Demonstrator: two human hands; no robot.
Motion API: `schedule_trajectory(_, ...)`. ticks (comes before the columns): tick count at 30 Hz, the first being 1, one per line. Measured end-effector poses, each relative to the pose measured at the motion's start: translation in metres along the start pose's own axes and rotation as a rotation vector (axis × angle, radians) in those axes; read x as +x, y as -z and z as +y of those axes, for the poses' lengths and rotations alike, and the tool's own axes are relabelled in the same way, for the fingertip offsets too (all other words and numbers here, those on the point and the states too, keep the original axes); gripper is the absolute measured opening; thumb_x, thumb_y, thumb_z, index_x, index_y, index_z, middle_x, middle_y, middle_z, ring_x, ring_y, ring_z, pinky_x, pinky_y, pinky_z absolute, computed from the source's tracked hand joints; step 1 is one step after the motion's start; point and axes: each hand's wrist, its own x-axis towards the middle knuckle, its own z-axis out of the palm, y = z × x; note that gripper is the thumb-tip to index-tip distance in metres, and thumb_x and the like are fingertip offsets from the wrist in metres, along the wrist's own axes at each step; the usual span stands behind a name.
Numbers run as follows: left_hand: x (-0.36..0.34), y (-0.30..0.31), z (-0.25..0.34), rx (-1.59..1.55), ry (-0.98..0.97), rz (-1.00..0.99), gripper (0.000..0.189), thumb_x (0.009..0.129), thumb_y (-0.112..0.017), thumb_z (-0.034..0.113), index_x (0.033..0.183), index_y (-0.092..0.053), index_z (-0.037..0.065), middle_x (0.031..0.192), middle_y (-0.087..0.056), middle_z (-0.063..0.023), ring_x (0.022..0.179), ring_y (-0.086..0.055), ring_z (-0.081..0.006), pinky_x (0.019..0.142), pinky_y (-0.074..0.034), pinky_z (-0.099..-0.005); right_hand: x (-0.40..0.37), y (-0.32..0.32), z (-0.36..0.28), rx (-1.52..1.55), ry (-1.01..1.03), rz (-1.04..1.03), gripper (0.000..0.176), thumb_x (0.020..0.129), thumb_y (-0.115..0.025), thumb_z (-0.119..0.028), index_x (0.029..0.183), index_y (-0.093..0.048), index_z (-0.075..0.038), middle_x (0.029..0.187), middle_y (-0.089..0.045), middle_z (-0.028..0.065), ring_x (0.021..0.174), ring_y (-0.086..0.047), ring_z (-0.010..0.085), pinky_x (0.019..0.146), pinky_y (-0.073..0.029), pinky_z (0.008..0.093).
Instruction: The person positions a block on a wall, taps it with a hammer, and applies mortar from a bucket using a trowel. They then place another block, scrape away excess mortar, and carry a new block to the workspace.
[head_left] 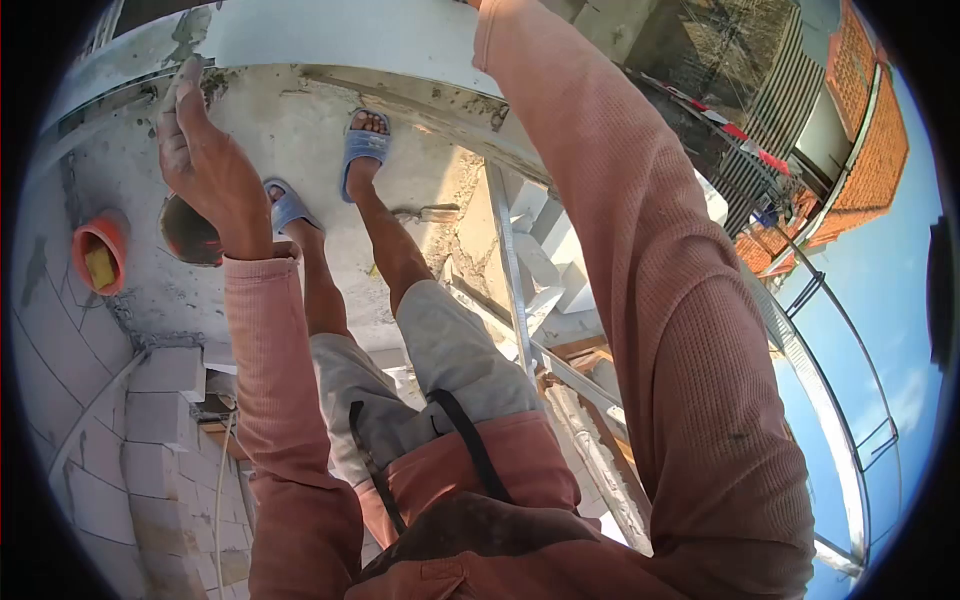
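My left hand (208, 165) is raised at the upper left, dusted with grey. Its fingers are curled, and one digit reaches up to a wet grey mortar patch (190, 32) on the pale wall face (330, 35). Whatever it may hold is hidden by the fingers. Just below this hand a dark round bucket (190, 232) stands on the concrete floor, partly covered by the wrist. My right arm (640, 200) stretches up past the top edge; only a sliver of skin shows beyond the cuff, and the right fingers are out of frame.
An orange bucket (112, 240) with a yellow sponge-like piece (99, 265) stands by the left block wall (75, 350). My sandalled feet (366, 145) are on rough concrete (300, 110). White blocks (545, 250) and a metal bar (510, 265) lie right. Tiled roofs (850, 150) show beyond.
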Motion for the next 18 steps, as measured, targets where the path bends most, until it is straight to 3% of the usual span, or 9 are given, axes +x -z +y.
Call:
schedule_trajectory(1, 0.015, -0.005, 0.01, 0.039, -0.113, -0.041, 0.046, 0.104, -0.05, 0.026, 0.134, -0.059, -0.007, 0.135, -0.064, -0.0156, 0.128, -0.057, -0.0223, 0.112, -0.04, -0.0337, -0.004, 0.001, -0.003, -0.007, -0.039, 0.124, 0.041, 0.097, -0.053, -0.036, 0.106, -0.076, -0.003, 0.108, -0.073, 0.0227, 0.108, -0.069, 0.0378, 0.091, -0.052, 0.0474)
schedule_trajectory(3, 0.046, -0.021, 0.028, 0.108, -0.346, -0.112, 0.043, 0.104, -0.052, 0.028, 0.133, -0.063, -0.002, 0.131, -0.067, -0.0119, 0.122, -0.059, -0.0204, 0.108, -0.044, -0.0326, -0.033, 0.0, -0.015, 0.175, -0.049, 0.378, 0.034, 0.096, -0.059, -0.028, 0.111, -0.072, 0.0, 0.107, -0.07, 0.0229, 0.109, -0.066, 0.0389, 0.094, -0.052, 0.0468)
schedule_trajectory(5, 0.083, -0.043, 0.045, 0.203, -0.354, -0.31, 0.047, 0.104, -0.052, 0.034, 0.135, -0.063, 0.001, 0.134, -0.065, -0.013, 0.124, -0.06, -0.0242, 0.108, -0.044, -0.035, -0.084, -0.008, -0.05, 0.361, -0.046, 0.629, 0.03, 0.095, -0.064, -0.02, 0.115, -0.068, 0.003, 0.105, -0.068, 0.0231, 0.109, -0.063, 0.04, 0.096, -0.051, 0.0463)
schedule_trajectory(7, 0.092, -0.08, 0.06, 0.38, -0.41, -0.556, 0.052, 0.104, -0.052, 0.041, 0.138, -0.06, 0.003, 0.137, -0.064, -0.0156, 0.126, -0.06, -0.0294, 0.109, -0.044, -0.0382, -0.125, -0.04, -0.065, 0.4, 0.11, 1.056, 0.022, 0.09, -0.066, -0.01, 0.108, -0.065, 0.002, 0.102, -0.064, 0.0211, 0.105, -0.062, 0.0405, 0.092, -0.052, 0.0474)
schedule_trajectory(9, 0.084, -0.126, 0.064, 0.627, -0.531, -0.836, 0.06, 0.103, -0.052, 0.048, 0.142, -0.056, 0.004, 0.139, -0.061, -0.0197, 0.128, -0.058, -0.0358, 0.109, -0.043, -0.042, -0.183, -0.053, -0.082, 0.551, 0.051, 0.934, 0.023, 0.093, -0.063, -0.009, 0.115, -0.065, -0.001, 0.111, -0.065, 0.0186, 0.107, -0.062, 0.0382, 0.091, -0.054, 0.0457)
schedule_trajectory(11, 0.06, -0.169, 0.043, 0.779, -0.694, -1.068, 0.069, 0.101, -0.051, 0.056, 0.149, -0.048, 0.007, 0.141, -0.058, -0.0232, 0.131, -0.054, -0.0431, 0.112, -0.04, -0.0468, -0.235, -0.077, -0.091, 0.695, -0.014, 0.718, 0.02, 0.092, -0.068, -0.013, 0.108, -0.065, -0.002, 0.105, -0.066, 0.0146, 0.099, -0.065, 0.0339, 0.083, -0.055, 0.0439)
schedule_trajectory(13, 0.037, -0.202, 0.024, 1.001, -0.799, -1.307, 0.079, 0.096, -0.061, 0.055, 0.153, -0.042, 0.005, 0.152, -0.048, -0.0237, 0.144, -0.043, -0.0362, 0.118, -0.034, -0.0421, -0.277, -0.101, -0.096, 0.746, -0.12, 0.561, 0.018, 0.093, -0.067, -0.02, 0.095, -0.064, -0.003, 0.095, -0.062, 0.0124, 0.094, -0.064, 0.0334, 0.084, -0.054, 0.0456)
schedule_trajectory(16, 0.013, -0.228, 0.016, 0.968, -0.5, -1.587, 0.086, 0.089, -0.069, 0.056, 0.153, -0.042, 0.006, 0.151, -0.049, -0.0236, 0.143, -0.045, -0.0347, 0.117, -0.034, -0.042, -0.328, -0.13, -0.089, 0.737, -0.218, 0.38, 0.022, 0.095, -0.064, -0.025, 0.094, -0.064, -0.004, 0.093, -0.063, 0.0127, 0.088, -0.066, 0.0339, 0.081, -0.054, 0.0464)
schedule_trajectory(18, 0.003, -0.239, 0.01, 0.953, -0.459, -1.708, 0.093, 0.084, -0.076, 0.053, 0.155, -0.039, 0.006, 0.149, -0.052, -0.022, 0.138, -0.05, -0.035, 0.116, -0.036, -0.0419, -0.35, -0.158, -0.077, 0.696, -0.306, 0.272, 0.022, 0.095, -0.063, -0.026, 0.096, -0.065, -0.004, 0.094, -0.064, 0.0137, 0.091, -0.067, 0.035, 0.082, -0.055, 0.047)
